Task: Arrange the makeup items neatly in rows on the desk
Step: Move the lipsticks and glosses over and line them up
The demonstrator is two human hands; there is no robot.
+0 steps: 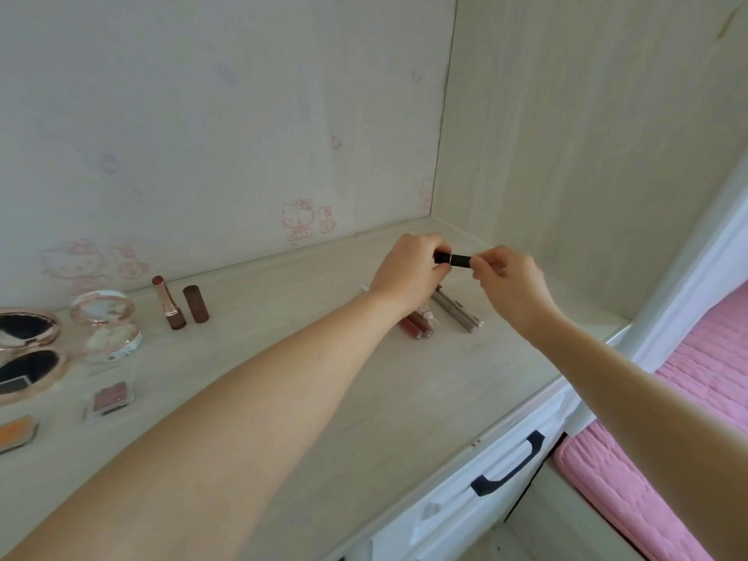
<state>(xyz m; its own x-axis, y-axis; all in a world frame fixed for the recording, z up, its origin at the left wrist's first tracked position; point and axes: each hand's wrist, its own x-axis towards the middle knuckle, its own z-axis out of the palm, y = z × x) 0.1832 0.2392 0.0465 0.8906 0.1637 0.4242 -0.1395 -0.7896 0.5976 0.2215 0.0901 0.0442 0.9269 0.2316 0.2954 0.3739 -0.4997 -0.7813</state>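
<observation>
Both hands hold one black tube [453, 259] in the air above the far right part of the bench [283, 398]. The left hand [409, 273] has its fingers [439, 244] curled around the tube's left end, and the right hand [510, 279] pinches the right end between its fingers [483, 261]; the tube lies roughly level between them. Directly below the hands, on the bench, lie two reddish gloss tubes [417, 323] side by side and, just to their right, grey pencils [455, 311], all slanting the same way and partly hidden by the left wrist. Well to the left, near the back wall, an open lipstick [168, 303] stands upright with its brown cap [196, 303] standing just beside it. Farther left are a round clear compact [109, 327], lid up, and an open mirror compact [28, 354] cut by the picture's edge. Nearer the front edge lie a small pink palette [110, 398] and an orange palette [18, 433]. Under the bench a white drawer shows a black handle [508, 465], and a pink bed [664, 439] lies to the right.
</observation>
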